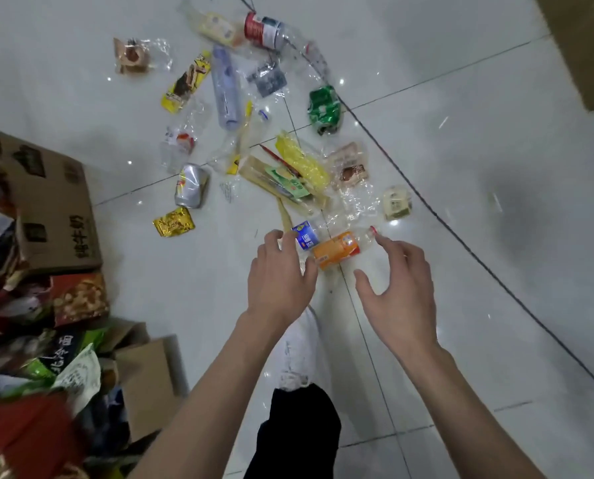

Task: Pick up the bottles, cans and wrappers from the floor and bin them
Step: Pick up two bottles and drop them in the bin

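Observation:
Litter is scattered over the white tiled floor. Nearest me lies a clear bottle with an orange label and a red cap. A bottle with a blue label lies just left of it. My left hand hovers with spread fingers over the blue-labelled bottle, holding nothing. My right hand is open just right of the orange bottle, fingertips near its cap. Farther off lie a dented silver can, a crushed green can, a tall lilac bottle, a red-labelled bottle and several wrappers.
Open cardboard boxes stuffed with packets and wrappers stand along the left. Another cardboard box fills the top right corner. A thin dark cable runs diagonally across the tiles. My white shoe is planted below my hands.

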